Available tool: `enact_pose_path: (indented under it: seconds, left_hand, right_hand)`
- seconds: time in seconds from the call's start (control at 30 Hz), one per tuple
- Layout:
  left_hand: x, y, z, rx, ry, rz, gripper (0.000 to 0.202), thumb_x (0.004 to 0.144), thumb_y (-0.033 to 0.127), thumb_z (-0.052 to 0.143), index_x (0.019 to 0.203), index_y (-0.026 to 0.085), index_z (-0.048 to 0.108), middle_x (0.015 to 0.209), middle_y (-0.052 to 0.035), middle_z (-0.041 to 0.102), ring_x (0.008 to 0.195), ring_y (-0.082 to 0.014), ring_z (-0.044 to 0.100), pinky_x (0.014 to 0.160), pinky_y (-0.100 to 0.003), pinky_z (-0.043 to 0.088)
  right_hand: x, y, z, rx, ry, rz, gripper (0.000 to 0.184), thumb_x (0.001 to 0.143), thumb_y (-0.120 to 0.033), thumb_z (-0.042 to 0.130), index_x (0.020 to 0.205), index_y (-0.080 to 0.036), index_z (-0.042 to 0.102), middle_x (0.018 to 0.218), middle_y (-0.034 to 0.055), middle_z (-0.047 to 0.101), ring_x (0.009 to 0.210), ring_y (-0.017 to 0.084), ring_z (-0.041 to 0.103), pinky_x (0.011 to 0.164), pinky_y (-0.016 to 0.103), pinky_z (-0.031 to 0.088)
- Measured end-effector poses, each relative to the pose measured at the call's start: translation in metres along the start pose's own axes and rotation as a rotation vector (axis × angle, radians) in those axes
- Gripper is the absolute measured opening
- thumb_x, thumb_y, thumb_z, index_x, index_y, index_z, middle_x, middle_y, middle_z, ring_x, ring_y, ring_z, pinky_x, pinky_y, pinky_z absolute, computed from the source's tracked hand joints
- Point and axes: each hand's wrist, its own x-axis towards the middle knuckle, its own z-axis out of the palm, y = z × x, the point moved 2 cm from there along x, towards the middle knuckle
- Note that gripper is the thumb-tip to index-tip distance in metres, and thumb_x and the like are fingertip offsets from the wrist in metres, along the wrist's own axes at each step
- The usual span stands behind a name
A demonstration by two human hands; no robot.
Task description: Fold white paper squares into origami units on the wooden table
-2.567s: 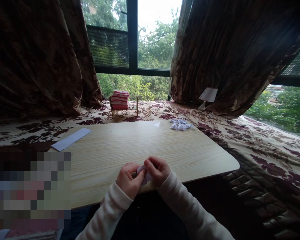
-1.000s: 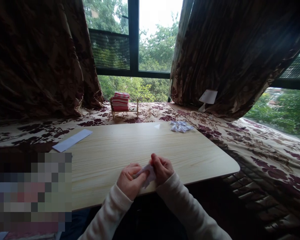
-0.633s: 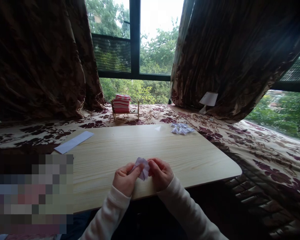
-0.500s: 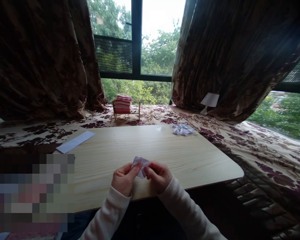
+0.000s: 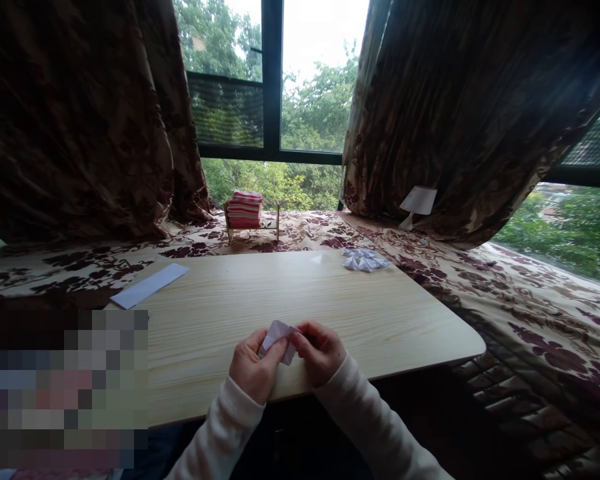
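Observation:
A small folded piece of white paper is held between both hands above the front part of the wood-grain table. My left hand is closed on its left side, with the thumb lying across the paper's face. At the paper's right edge, my right hand pinches it between thumb and forefinger. The other fingers of both hands are curled and partly hidden. Several folded paper pieces sit in a cluster at the table's back right corner.
A long stack of white paper strips lies at the table's back left. Behind the table, a small wooden rack holds folded pink-striped cloths on the floral cover. A small white lamp leans near the right curtain.
The paper has turned and its folds now face differently, with a flatter square corner pointing up. My left hand has moved slightly right and down; my right hand stays nearly in place.

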Motion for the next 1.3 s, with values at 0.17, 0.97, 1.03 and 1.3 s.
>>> enact_pose_path:
  seconds: [0.17, 0.97, 1.03, 1.3]
  left_hand:
    - [0.0, -0.001, 0.003, -0.037, -0.011, -0.012, 0.024, 0.063, 0.035, 0.061, 0.069, 0.012, 0.065, 0.054, 0.0003, 0.056, 0.051, -0.0117, 0.048, 0.051, -0.021, 0.038]
    - [0.005, -0.004, 0.0, -0.03, 0.08, -0.077, 0.025, 0.06, 0.036, 0.059, 0.059, 0.011, 0.064, 0.047, 0.0025, 0.051, 0.047, -0.0095, 0.041, 0.046, -0.021, 0.033]
    - [0.004, -0.003, 0.0, -0.023, 0.073, -0.085, 0.026, 0.06, 0.035, 0.058, 0.061, 0.01, 0.065, 0.046, 0.0026, 0.051, 0.046, -0.0095, 0.041, 0.046, -0.021, 0.032]
    - [0.003, 0.0, 0.002, 0.044, 0.04, -0.092, 0.027, 0.06, 0.035, 0.056, 0.063, 0.01, 0.066, 0.047, 0.0027, 0.05, 0.047, -0.0092, 0.039, 0.047, -0.021, 0.031]
  right_hand:
    - [0.003, 0.002, -0.005, -0.049, 0.113, 0.0, 0.041, 0.079, -0.044, 0.047, 0.049, -0.016, 0.048, 0.043, -0.0036, 0.041, 0.041, 0.007, 0.036, 0.04, 0.021, 0.028]
    - [-0.003, -0.008, -0.003, -0.155, 0.084, -0.185, 0.004, 0.07, -0.016, 0.057, 0.071, -0.016, 0.061, 0.066, 0.0016, 0.055, 0.054, 0.01, 0.05, 0.048, 0.022, 0.042]
    - [-0.002, -0.007, -0.003, -0.172, 0.101, -0.193, 0.003, 0.069, -0.016, 0.056, 0.069, -0.016, 0.06, 0.063, 0.0005, 0.054, 0.052, 0.01, 0.049, 0.047, 0.021, 0.041]
    - [-0.002, -0.005, -0.005, -0.287, 0.12, -0.272, 0.005, 0.069, -0.014, 0.054, 0.068, -0.017, 0.058, 0.059, -0.0014, 0.053, 0.049, 0.008, 0.048, 0.044, 0.019, 0.04]
